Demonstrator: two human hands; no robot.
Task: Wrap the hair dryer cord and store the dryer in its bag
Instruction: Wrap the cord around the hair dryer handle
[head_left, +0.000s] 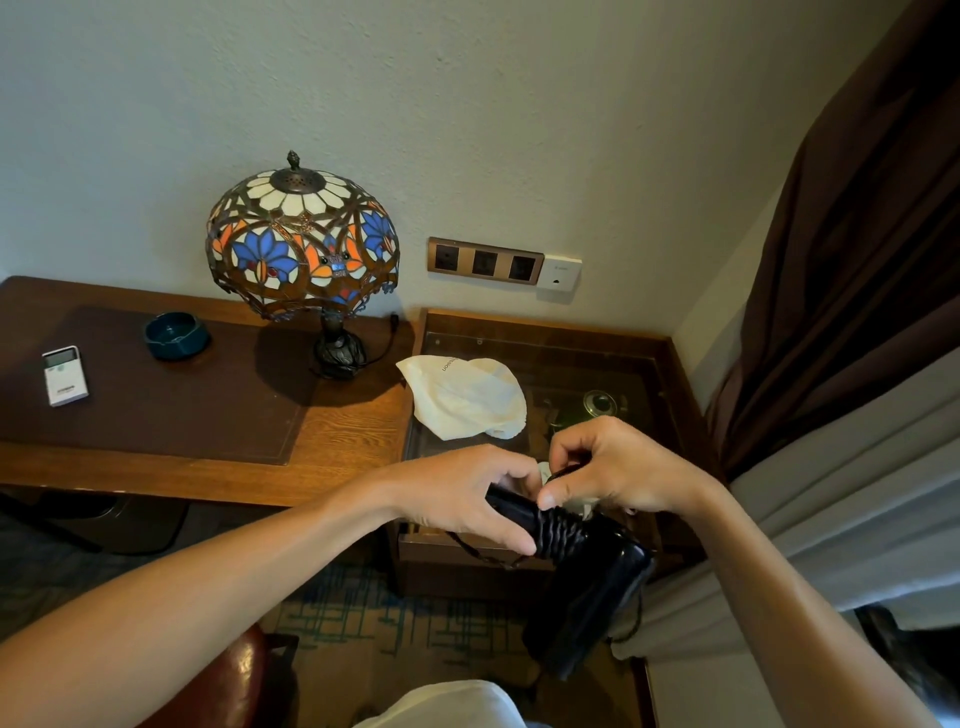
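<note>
One head-worn wide-angle view looks forward and down, close over both forearms, toward the desk (337, 441) and wall corner.

1. The room is moderately dim with a warm cast; soft, even light falls on the pale wall (519, 130).
2. The stained-glass lamp (303, 244) throws a broad, soft-edged shadow over the wooden desk (337, 441) beside its base.
3. The glass-topped side table (649, 374) carries faint, murky reflections, with no harsh glare.
4. The black hair dryer (587, 587) shows thin glossy highlights along its body; its detail otherwise sinks into darkness.
5. Wide-angle distortion bends the dark curtain (857, 234) and stretches both forearms toward the lower corners.
6. The centre is fairly sharp; the bottom edge and corners are softer.
</note>
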